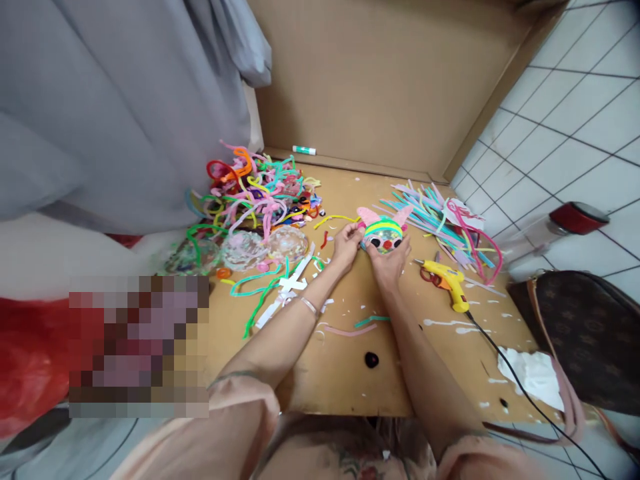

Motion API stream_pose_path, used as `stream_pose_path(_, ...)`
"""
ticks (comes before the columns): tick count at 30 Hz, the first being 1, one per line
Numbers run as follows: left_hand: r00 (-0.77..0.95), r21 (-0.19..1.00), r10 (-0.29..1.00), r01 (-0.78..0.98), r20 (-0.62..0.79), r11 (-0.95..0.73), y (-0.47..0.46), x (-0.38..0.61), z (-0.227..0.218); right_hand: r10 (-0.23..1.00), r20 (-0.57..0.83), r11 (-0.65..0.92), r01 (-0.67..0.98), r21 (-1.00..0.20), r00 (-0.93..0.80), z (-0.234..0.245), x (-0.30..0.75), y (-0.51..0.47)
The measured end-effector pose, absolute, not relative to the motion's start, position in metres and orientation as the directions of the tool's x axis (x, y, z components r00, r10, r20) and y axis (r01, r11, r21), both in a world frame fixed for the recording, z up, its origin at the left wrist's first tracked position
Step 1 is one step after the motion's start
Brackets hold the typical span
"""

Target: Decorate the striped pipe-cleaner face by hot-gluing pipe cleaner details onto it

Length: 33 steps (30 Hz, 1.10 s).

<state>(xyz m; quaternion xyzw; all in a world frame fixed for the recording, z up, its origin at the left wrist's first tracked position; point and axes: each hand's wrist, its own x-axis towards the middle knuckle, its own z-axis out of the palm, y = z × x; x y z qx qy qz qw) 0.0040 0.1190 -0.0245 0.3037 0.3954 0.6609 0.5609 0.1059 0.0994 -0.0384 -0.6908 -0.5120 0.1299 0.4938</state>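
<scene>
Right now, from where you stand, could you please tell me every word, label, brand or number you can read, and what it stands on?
No text can be read with certainty.
Yellow glue gun: small marking on its body, too small to read.
White-and-teal tube: label too blurred.
Brown bag: printed pattern, no clear letters.
Pink-eared craft piece: no lettering visible.

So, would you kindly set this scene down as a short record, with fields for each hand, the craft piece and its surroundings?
Left hand: at the left edge of the animal-face piece
Right hand: holding the piece at its lower edge
Piece details: pink ears, green and yellow bands, red nose
Left of piece: tangled heap of colourful fuzzy stems
Right of piece: bundle of mostly straight stems; yellow glue gun lying on its side
Near edge: small black piece
Surface: brown tabletop
</scene>
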Motion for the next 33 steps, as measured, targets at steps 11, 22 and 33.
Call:
stream_pose_path(11,-0.174,0.851,0.982,-0.525,-0.072,-0.031,0.117,0.0035,-0.0207,0.834,0.335,0.015,0.59,-0.807,0.438,-0.0394,0.1098,0.1028)
stream_pose_path(22,-0.167,0.835,0.983,-0.549,-0.071,-0.033,0.1162,0.0022,-0.0199,0.846,0.323,0.019,0.582,-0.813,0.424,-0.0383,0.1127,0.1055)
stream_pose_path(33,-0.182,0.812,0.98,-0.582,-0.075,-0.046,0.1171,0.0017,-0.0219,0.838,0.345,0.022,0.607,-0.795,0.422,-0.0407,0.1107,0.1034)
